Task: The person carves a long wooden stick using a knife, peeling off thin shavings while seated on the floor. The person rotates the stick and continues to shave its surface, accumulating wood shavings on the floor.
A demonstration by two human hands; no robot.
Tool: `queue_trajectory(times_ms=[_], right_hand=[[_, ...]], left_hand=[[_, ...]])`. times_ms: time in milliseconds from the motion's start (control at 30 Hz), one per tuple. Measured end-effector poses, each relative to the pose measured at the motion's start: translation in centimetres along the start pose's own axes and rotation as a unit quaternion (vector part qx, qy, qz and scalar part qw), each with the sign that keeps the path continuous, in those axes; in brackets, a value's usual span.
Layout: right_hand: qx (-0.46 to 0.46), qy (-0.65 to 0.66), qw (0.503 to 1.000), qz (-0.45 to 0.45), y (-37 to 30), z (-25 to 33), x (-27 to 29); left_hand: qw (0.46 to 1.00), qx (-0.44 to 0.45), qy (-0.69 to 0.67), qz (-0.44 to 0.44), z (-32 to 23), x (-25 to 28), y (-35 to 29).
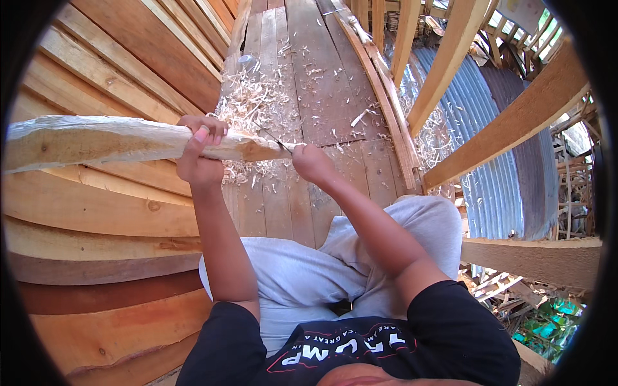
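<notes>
A long, pale, rough-hewn piece of wood [96, 143] comes in from the left edge and tapers to its right end. My left hand [201, 149] is closed round it near that end, thumb on top. My right hand [313, 162] is closed just beyond the tip, gripping a thin dark knife [281, 145]. The blade points up and left from my fist and lies against or just past the wood's tip; the exact contact cannot be made out. My fingers hide the handle.
Curled wood shavings [254, 103] cover the plank floor [309, 71] ahead. Stacked boards [96, 193] line the left side. Slanted wooden posts [450, 58] and corrugated metal sheets [486, 167] stand on the right. My legs [296, 264] in grey trousers are bent below my arms.
</notes>
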State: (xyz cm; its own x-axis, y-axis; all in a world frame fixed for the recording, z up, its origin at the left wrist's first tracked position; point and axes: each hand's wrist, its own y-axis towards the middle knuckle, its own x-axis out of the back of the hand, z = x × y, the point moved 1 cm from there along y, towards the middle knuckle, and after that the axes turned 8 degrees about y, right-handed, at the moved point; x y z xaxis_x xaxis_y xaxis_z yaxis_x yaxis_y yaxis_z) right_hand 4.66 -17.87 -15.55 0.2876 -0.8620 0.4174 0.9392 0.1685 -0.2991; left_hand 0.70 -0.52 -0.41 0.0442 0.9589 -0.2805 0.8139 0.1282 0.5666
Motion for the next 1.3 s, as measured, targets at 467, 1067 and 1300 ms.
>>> queue_trajectory(times_ms=[467, 1067, 1300], right_hand=[[0.029, 0.061, 0.995, 0.07, -0.6, -2.7, 1.5], [0.008, -0.004, 1.0, 0.013, -1.8, 1.3, 1.0], [0.074, -0.133, 0.988, 0.036, 2.2, -5.8, 0.6]], left_hand=[[1.0, 0.004, -0.011, -0.015, 0.1, 0.6, 0.0], [0.999, -0.011, 0.013, 0.037, -0.4, -0.9, -0.5], [0.999, -0.01, 0.002, 0.044, 0.0, -1.8, -0.5]])
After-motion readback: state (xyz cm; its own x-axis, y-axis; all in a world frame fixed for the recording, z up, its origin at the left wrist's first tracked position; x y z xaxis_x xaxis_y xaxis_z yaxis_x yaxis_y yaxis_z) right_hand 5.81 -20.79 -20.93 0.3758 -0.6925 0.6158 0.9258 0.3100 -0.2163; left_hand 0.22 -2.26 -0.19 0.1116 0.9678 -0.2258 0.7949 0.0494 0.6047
